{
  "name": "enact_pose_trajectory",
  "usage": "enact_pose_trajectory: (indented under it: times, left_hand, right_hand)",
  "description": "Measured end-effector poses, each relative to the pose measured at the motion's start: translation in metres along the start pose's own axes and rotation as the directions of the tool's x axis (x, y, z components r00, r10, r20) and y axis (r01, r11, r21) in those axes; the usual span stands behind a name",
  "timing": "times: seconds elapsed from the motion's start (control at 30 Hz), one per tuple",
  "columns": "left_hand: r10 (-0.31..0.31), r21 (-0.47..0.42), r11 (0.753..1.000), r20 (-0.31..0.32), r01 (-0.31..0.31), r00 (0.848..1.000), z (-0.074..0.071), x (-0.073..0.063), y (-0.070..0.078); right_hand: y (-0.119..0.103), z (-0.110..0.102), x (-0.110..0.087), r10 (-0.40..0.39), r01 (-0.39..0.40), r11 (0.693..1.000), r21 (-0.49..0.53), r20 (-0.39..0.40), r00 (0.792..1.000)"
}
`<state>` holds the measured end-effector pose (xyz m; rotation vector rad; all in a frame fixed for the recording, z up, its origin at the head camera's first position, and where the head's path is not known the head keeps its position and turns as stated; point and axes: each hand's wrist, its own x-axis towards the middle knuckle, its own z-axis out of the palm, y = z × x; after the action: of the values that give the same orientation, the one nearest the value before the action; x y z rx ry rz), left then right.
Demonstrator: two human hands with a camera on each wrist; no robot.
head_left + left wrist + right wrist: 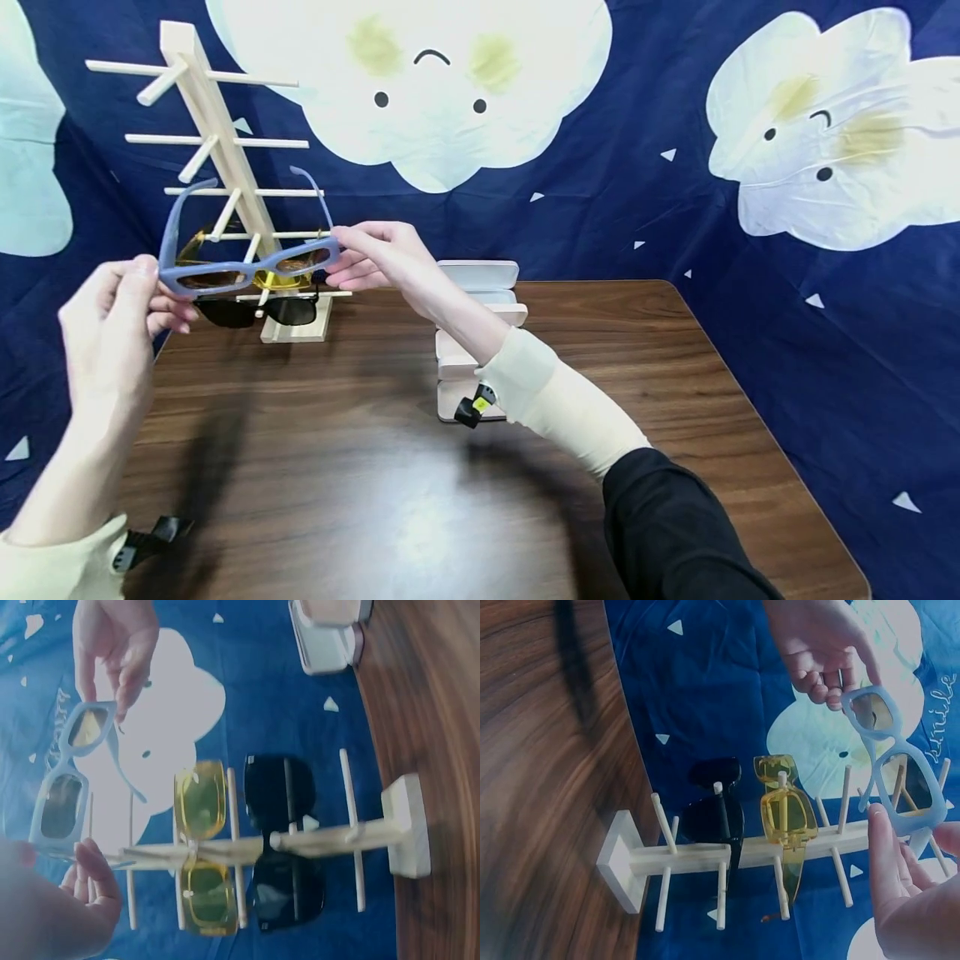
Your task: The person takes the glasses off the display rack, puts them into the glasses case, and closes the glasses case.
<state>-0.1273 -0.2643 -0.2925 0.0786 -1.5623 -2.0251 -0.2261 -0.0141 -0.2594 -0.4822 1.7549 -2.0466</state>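
Note:
Light-blue framed sunglasses (262, 268) with brownish lenses are held up between both hands, temples unfolded and pointing toward a wooden rack (232, 158). My left hand (112, 325) pinches the frame's left end between thumb and fingers. At the right end, my right hand (382, 258) pinches the corner by the hinge. In the left wrist view, yellow sunglasses (202, 806) and black sunglasses (281, 791) sit on the rack's pegs, the black pair nearer the base. From the head view, the blue pair partly hides the yellow one.
Open pale cases (480, 354) stand in a column on the brown wooden table (360, 467), under my right forearm. The rack's base (296, 325) rests at the table's back left. Behind hangs a dark blue cloth (645, 150) with white clouds. Upper pegs (180, 137) jut out bare.

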Motion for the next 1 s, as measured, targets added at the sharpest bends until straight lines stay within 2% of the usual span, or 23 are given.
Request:
enact_pose_trajectory:
  times: [0.07,0.17,0.27,0.43,0.67,1.0]
  left_hand:
    - [0.009,0.017,1.000,-0.022,-0.008,1.000,0.004,-0.007,-0.003]
    - [0.027,0.004,1.000,-0.019,-0.027,0.999,0.012,-0.015,-0.009]
    - [0.040,0.000,0.999,-0.003,-0.040,0.999,0.021,-0.020,-0.015]
    - [0.038,0.046,0.998,0.017,-0.038,0.999,0.037,-0.027,-0.027]
    - [0.044,0.085,0.995,0.043,-0.047,0.998,0.060,-0.039,-0.039]
    - [0.034,0.160,0.986,0.097,-0.049,0.995,0.091,-0.055,-0.057]
  right_hand:
    - [0.003,-0.005,-0.003,-0.007,0.007,1.000,-0.012,-0.005,1.000]
    - [0.006,-0.013,-0.010,-0.023,0.023,0.999,-0.025,-0.021,1.000]
    - [0.010,-0.023,-0.018,-0.055,0.054,0.998,-0.039,-0.030,0.998]
    - [0.015,-0.041,-0.033,-0.104,0.100,0.993,-0.066,-0.052,0.993]
    - [0.022,-0.066,-0.048,-0.126,0.120,0.988,-0.095,-0.068,0.990]
    - [0.034,-0.098,-0.069,-0.152,0.134,0.984,-0.119,-0.165,0.974]
